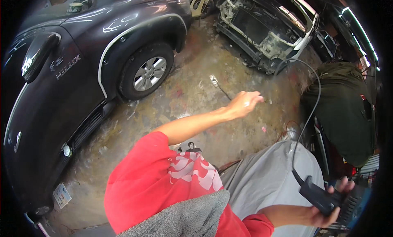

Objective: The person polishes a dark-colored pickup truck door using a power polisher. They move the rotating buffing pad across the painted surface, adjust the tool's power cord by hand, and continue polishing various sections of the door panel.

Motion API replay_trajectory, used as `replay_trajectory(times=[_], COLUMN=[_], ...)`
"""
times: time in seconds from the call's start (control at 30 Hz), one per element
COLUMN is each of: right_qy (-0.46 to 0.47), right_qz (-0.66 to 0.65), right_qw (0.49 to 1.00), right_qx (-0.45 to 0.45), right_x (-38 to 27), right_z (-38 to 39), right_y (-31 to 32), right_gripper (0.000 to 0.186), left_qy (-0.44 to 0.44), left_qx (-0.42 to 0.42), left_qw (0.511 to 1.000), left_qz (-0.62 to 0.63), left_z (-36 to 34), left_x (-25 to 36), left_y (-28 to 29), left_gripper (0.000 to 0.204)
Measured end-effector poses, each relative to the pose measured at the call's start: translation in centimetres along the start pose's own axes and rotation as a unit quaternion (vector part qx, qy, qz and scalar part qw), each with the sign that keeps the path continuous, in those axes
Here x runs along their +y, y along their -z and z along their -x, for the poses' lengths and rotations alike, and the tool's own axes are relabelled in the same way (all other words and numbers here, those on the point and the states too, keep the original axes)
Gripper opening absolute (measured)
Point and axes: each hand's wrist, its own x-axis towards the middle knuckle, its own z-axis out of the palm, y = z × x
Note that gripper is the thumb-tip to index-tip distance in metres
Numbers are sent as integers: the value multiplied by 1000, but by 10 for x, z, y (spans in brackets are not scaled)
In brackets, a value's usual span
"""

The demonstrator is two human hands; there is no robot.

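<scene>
My left hand [245, 104] is held out over the floor with its fingers curled closed; what they hold, if anything, is hidden. A dark cable runs from a white power strip [213, 80] on the floor to behind this hand, and I cannot tell whether the hand touches it. At the lower right, my right hand [327, 218] is wrapped round a black corded power tool [318, 195]; its exact kind does not show. A long cord [319, 87] leaves the tool's handle and arcs upward, its far end blurred.
A dark pickup [77, 89] stands on the left. Far ahead is a white car [282, 44] with its front stripped. Right of me are a grey-covered shape [278, 171] and a dark green cover [344, 114]. A grey towel [180, 216] hangs over my shoulder.
</scene>
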Motion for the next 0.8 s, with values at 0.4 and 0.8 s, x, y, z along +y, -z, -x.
replay_trajectory(times=[0.4, 0.8], right_qy=[-68, -55], right_qz=[-148, -227], right_qw=[986, 942], right_qx=[-23, -243], right_x=[257, 319], right_z=[-84, -280], right_y=[-68, 60], right_gripper=[84, 63], left_qy=[-260, 145], left_qx=[-221, 91], left_qw=[940, 985], left_qz=[-28, 30], left_z=[-175, -346], left_x=[99, -209], left_y=[-81, -57], left_gripper=[21, 50])
